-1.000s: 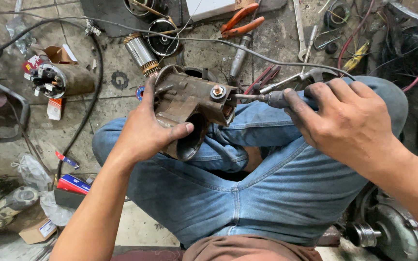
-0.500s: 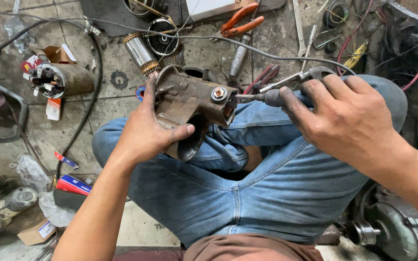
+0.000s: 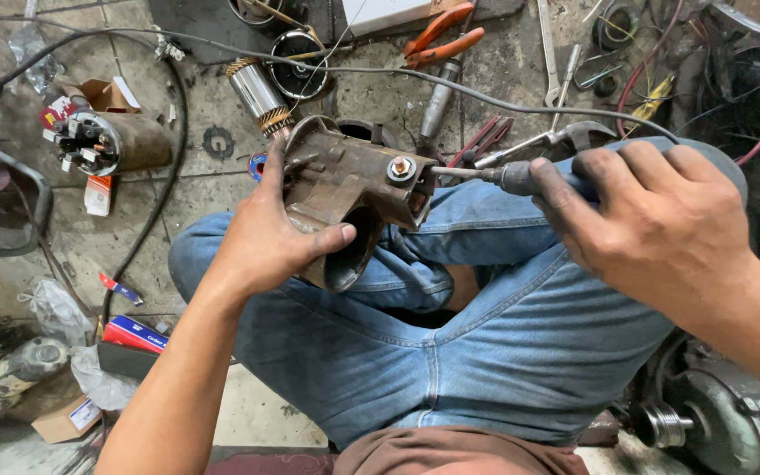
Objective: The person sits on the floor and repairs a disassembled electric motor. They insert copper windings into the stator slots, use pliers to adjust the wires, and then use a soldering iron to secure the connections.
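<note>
My left hand wraps the rusty starter housing propped on my jeans-clad knee, while my right hand closes around a soldering iron, its tip touching the housing's terminal nut; orange pliers lie on the floor beyond.

Motor housing on lap, pliers behind, armature behind-left

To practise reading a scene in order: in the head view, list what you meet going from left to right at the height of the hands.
Cylindrical motor body on the floor → left hand → rusty metal housing → screwdriver → right hand.
</note>
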